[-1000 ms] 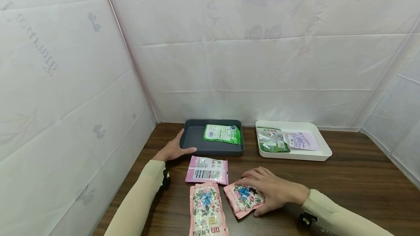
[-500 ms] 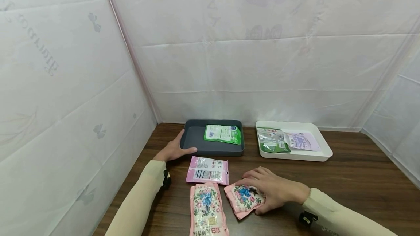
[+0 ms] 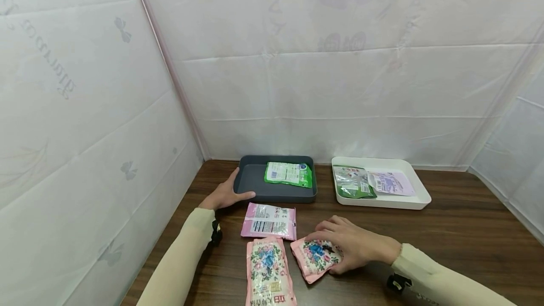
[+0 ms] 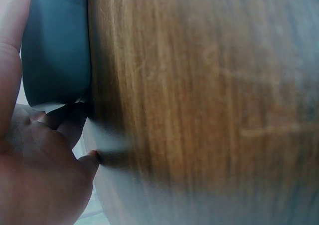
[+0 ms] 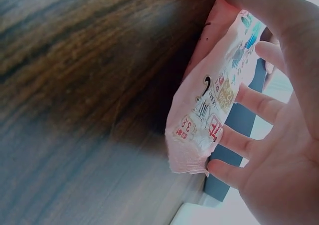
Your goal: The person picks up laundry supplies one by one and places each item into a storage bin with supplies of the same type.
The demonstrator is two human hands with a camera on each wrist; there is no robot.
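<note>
My left hand (image 3: 224, 194) holds the near left corner of a dark grey tray (image 3: 250, 197), thumb along its front wall and fingers along its left side. The same hand (image 4: 45, 155) shows against the tray wall (image 4: 57, 50) in the left wrist view. With curled fingers and thumb, my right hand (image 3: 354, 244) grips a small pink floral pouch (image 3: 314, 256) on the table. In the right wrist view, fingertips meet one edge of the pouch (image 5: 209, 100). A longer pink floral pouch (image 3: 267, 273) lies to its left, below a pink-purple packet (image 3: 269, 221).
Inside the grey tray lies a green packet (image 3: 289, 174). A white tray (image 3: 382, 202) stands at the back right, holding a green-and-silver packet (image 3: 352, 181) and a lilac packet (image 3: 393, 183). White cloth walls (image 3: 297, 84) surround the wooden table (image 3: 459, 240).
My right thumb has drawn in slightly against the edge of the small pink pouch. The left hand, trays and other packets stay where they were.
</note>
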